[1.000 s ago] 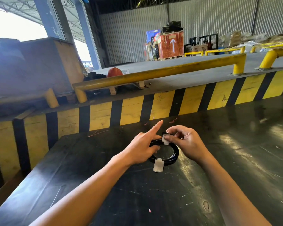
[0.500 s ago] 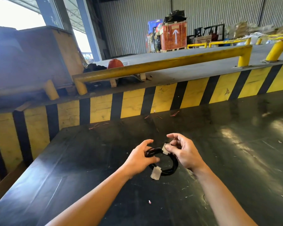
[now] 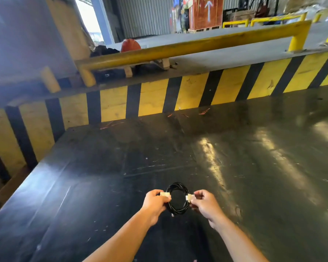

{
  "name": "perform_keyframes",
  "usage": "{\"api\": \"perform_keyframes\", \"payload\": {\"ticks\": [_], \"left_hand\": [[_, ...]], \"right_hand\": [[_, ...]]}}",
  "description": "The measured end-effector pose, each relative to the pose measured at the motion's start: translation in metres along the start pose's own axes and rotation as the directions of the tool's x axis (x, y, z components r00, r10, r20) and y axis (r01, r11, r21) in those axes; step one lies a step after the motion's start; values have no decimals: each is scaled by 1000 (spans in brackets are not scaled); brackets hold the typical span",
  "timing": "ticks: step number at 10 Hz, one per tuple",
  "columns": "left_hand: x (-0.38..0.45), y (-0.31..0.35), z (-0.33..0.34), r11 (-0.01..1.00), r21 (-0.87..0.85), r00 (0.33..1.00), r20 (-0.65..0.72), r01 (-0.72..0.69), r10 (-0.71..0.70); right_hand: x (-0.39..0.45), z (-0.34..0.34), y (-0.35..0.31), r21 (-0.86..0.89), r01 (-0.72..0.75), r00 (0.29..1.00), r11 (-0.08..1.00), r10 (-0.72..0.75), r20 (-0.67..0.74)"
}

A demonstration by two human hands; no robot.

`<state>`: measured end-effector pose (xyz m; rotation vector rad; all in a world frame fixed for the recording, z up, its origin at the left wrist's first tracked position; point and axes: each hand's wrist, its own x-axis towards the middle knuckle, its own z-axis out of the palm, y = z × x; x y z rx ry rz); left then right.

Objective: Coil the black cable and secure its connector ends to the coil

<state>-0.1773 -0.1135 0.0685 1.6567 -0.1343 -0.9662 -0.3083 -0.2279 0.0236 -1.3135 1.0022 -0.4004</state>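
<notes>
The black cable [image 3: 178,187] is wound into a small round coil, held just above the dark table [image 3: 254,167] near its front. My left hand [image 3: 154,204] grips the coil's left side, pinching a white connector [image 3: 165,194] against it. My right hand [image 3: 204,204] grips the right side and pinches the other white connector [image 3: 189,197] against the coil. The lower part of the coil is partly hidden by my fingers.
A yellow-and-black striped barrier [image 3: 187,95] runs along the table's far edge, with a yellow rail [image 3: 187,46] above it. Thin orange wire scraps [image 3: 204,111] lie near the far edge. A large box [image 3: 27,38] stands at the back left.
The coil has come closer to me and turned so the connectors sit left and right. My left hand now pinches one connector; before, that connector hung free at the bottom.
</notes>
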Motion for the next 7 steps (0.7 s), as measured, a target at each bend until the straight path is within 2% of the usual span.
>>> {"api": "perform_keyframes", "payload": {"ticks": [2, 3, 4, 6, 7], "left_hand": [[24, -29, -4, 985, 150, 996, -15, 85, -84], [41, -32, -5, 977, 170, 992, -39, 126, -121], [58, -33, -7, 972, 173, 986, -66, 159, -150], [73, -36, -14, 970, 177, 981, -124, 167, -147], [68, -41, -21, 961, 232, 983, -138, 151, -121]], "right_hand": [[17, 18, 24, -146, -107, 994, 984, 109, 6], [29, 26, 22, -303, -107, 994, 947, 113, 4], [39, 35, 18, -374, -102, 992, 922, 121, 28], [51, 38, 27, -434, -74, 993, 898, 106, 51], [48, 34, 25, -376, -73, 996, 924, 87, 20]]}}
